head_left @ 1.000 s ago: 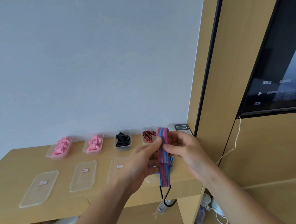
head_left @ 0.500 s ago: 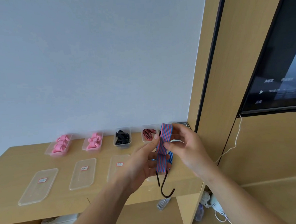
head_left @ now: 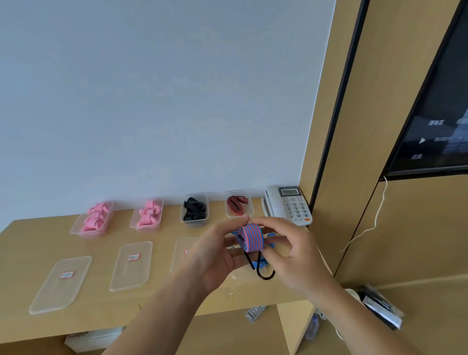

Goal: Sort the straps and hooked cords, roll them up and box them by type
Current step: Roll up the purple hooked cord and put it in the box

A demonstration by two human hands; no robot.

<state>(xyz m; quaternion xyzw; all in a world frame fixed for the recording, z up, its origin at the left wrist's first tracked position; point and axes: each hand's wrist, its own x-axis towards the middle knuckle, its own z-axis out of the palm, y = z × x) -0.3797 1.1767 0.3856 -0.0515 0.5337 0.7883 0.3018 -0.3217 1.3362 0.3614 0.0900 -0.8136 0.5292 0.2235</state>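
Red-blue striped cord (head_left: 251, 237) rolled into fat coil, black hook (head_left: 262, 272) dangling below, just in front of phone (head_left: 288, 205). Left hand (head_left: 218, 257) and right hand (head_left: 291, 253) both pinching coil.

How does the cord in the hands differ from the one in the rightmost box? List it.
The striped cord is red-and-blue, held rolled above the table; the boxed cord is red-and-black, lying looped in the rightmost box. The held one shows a black hook; the boxed one shows none. Both are striped flat bands.
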